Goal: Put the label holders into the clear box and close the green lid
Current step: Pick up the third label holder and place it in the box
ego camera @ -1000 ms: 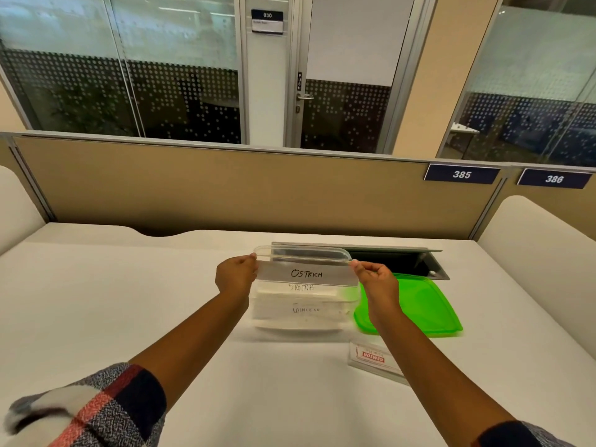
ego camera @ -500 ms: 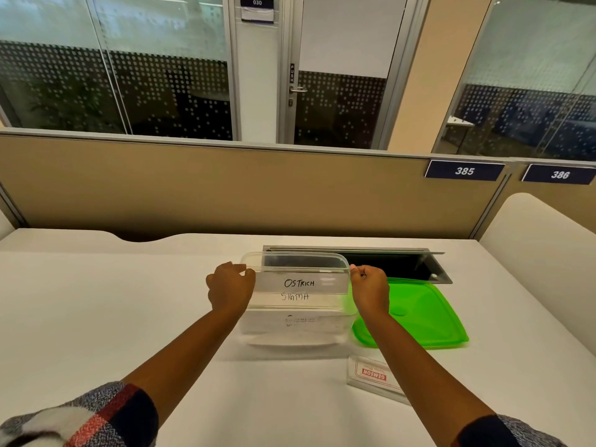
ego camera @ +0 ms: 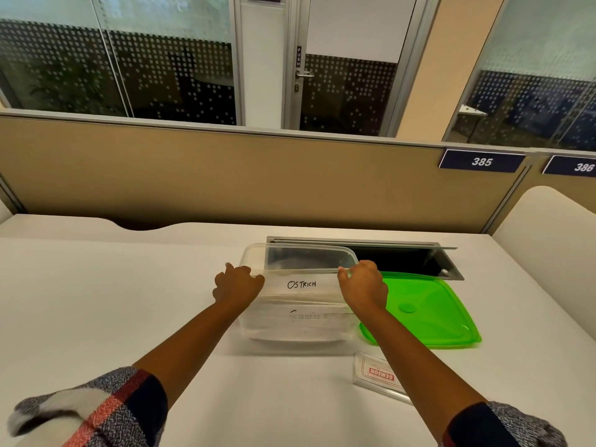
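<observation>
"Ostrich" label holder [ego camera: 301,284] inside clear box [ego camera: 258,330], pinched at each end by left hand [ego camera: 237,285] and right hand [ego camera: 364,287]; green lid [ego camera: 429,311] beside box.

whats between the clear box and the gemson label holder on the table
Nothing: in the head view, only bare white table separates the clear box from the Gemson label holder. The green lid lies to the box's right, outside that stretch.
</observation>
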Available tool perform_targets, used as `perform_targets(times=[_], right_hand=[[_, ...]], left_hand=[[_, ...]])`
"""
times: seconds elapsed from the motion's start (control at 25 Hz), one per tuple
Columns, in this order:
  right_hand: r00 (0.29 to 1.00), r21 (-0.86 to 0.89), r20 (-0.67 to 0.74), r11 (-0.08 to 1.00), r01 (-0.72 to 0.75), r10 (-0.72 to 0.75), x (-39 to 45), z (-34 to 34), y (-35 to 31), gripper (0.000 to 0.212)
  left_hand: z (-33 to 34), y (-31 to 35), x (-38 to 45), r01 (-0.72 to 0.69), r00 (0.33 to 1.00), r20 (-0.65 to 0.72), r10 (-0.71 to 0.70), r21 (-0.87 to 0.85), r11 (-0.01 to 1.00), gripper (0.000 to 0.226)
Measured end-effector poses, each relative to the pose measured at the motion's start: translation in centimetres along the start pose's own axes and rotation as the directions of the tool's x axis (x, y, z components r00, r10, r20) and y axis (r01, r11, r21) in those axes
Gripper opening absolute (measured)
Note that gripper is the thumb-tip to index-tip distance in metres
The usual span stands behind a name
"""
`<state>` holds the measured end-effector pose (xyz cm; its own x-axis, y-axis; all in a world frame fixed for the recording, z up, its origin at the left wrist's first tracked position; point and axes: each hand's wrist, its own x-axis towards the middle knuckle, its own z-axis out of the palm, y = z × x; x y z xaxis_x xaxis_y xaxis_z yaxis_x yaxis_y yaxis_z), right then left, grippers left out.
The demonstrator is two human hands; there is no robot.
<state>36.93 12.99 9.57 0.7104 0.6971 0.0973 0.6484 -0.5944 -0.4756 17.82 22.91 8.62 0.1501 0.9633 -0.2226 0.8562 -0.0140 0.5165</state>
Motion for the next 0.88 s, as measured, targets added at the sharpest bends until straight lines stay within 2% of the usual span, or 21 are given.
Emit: perform_targets(times=[0.08, 0.2, 0.28, 0.36, 0.48, 0.56, 0.64, 0.8, 0.88], right_hand=[[0.997, -0.078, 0.07, 0.996, -0.034, 0.039, 0.0, 0.2, -0.2, 0.046], [0.984, -0.095, 0.164, 0.994, -0.049, 0.064, 0.3, 0.1, -0.1, 0.049], [0.975, -0.057, 0.22, 0.998, -0.033, 0.045, 0.2, -0.3, 0.2, 0.051], [0.976, 0.031, 0.219, 1.0, -0.002, -0.005, -0.4, -1.0, 0.5, 0.052], [0.976, 0.085, 0.093, 0.978, 0.189, -0.196, -2.5, -2.5, 1.1, 0.049], [0.92, -0.019, 0.038, 0.92, 0.391, -0.391, -4.3, -3.4, 1.5, 0.047], [0.852, -0.057, 0.027, 0.851, 0.523, -0.522, -6.6, -3.8, 2.1, 0.047], [0.782, 0.018, 0.0, 0.782, 0.623, -0.623, -12.4, -2.9, 4.1, 0.043], [0.745, 0.049, 0.021, 0.745, 0.666, -0.667, -15.1, -1.6, 5.8, 0.04]], left_hand=[[0.1, -0.1, 0.2, -0.025, 1.0, 0.001, 0.025, 0.084, 0.996, 0.05], [0.2, -0.5, 0.2, -0.098, 0.995, -0.001, 0.099, 0.146, 0.984, 0.05], [-0.2, -0.9, -0.3, -0.17, 0.982, -0.054, 0.182, 0.174, 0.97, 0.051], [-0.7, -1.2, -1.4, -0.226, 0.958, -0.138, 0.253, 0.186, 0.956, 0.052], [-0.7, -1.9, -4.0, -0.31, 0.907, -0.235, 0.348, 0.184, 0.933, 0.053], [0.0, -2.6, -6.4, -0.393, 0.858, -0.284, 0.428, 0.176, 0.903, 0.053], [1.0, -3.5, -9.1, -0.455, 0.828, -0.293, 0.478, 0.145, 0.878, 0.052], [3.3, -6.0, -13.8, -0.487, 0.839, -0.205, 0.504, 0.132, 0.863, 0.056], [4.3, -7.7, -16.0, -0.484, 0.844, -0.188, 0.502, 0.135, 0.864, 0.08]])
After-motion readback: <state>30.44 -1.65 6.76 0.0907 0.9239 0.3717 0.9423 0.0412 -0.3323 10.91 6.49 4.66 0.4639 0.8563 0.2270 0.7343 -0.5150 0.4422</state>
